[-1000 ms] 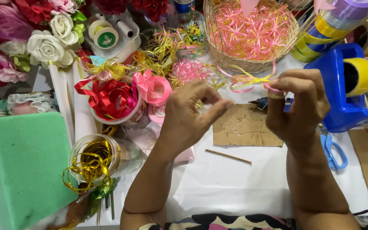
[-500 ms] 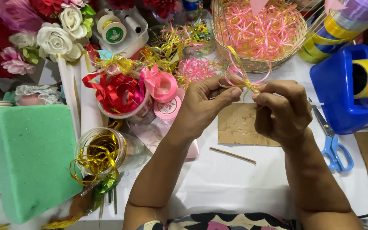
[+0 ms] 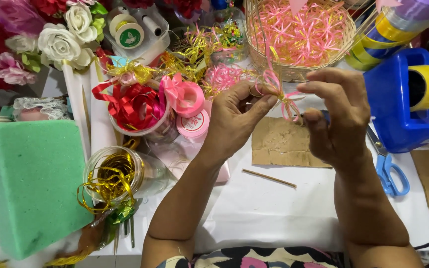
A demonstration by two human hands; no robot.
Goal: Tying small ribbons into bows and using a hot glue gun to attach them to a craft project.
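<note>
My left hand (image 3: 237, 116) pinches a small bunch of thin pink and gold ribbon loops (image 3: 276, 92) between thumb and fingers. My right hand (image 3: 336, 111) is close beside it on the right, fingers curled around the ribbon's other end, just above a brown cardboard square (image 3: 276, 146) on the white table (image 3: 254, 208). Directly behind my hands stands a wicker basket (image 3: 301, 69) filled with pink ribbon bows. Both hands are raised off the table.
A green foam block (image 3: 31, 183) lies at left. A clear jar of gold ribbon (image 3: 112, 173), red ribbon bowl (image 3: 135, 106), pink ribbon rolls (image 3: 187, 97) and fabric flowers (image 3: 58, 39) crowd the back left. Blue tape dispenser (image 3: 398, 109), blue scissors (image 3: 388, 168) and a thin stick (image 3: 269, 177) lie right.
My hands came together, then shifted left and up toward the basket; the ribbon went from a stretched strand between them to a bunched cluster of loops in my left fingers.
</note>
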